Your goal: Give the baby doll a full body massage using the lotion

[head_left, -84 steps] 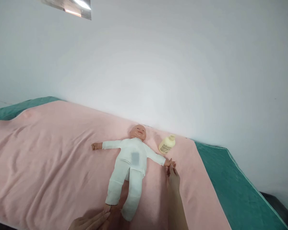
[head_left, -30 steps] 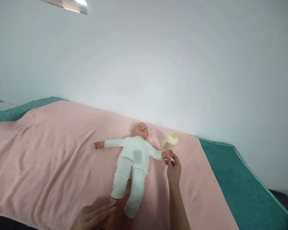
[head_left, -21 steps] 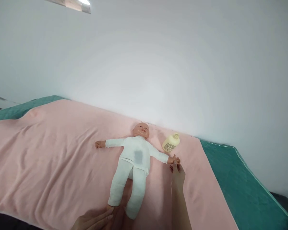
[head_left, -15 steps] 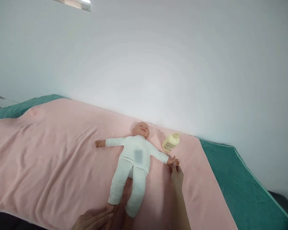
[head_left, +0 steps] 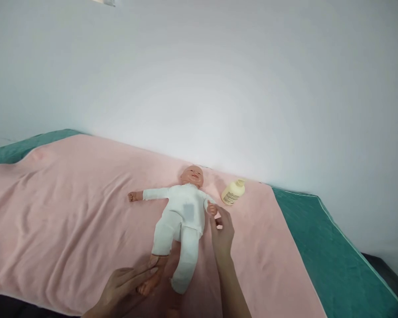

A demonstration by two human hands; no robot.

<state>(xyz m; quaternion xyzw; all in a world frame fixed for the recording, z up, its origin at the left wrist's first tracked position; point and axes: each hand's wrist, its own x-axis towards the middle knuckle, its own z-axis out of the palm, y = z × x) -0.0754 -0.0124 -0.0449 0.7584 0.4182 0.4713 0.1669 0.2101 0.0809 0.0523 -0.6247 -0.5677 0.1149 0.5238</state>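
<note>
A baby doll (head_left: 177, 198) with a white cloth body lies on its back on a pink blanket (head_left: 76, 212), its head toward the wall. My left hand (head_left: 126, 282) is closed around the doll's lower leg, just above the foot, on the left side; the thumb is partly hidden. With curled fingers, my right hand (head_left: 223, 229) grips the doll's arm near its wrist. That arm is bent, so the small hand is up beside the chest. The doll's other arm stretches out to the left. A cream-coloured bottle (head_left: 232, 192) stands just beyond my right hand.
Under the blanket, a green sheet (head_left: 331, 247) shows at the right and far left. A white wall (head_left: 199, 88) rises behind the bed's back edge. Dark areas border the bed at lower left and right.
My right hand has moved inward and up, bending the doll's outstretched arm toward its chest. My left hand has raised the doll's leg slightly, and the knee is more bent.
</note>
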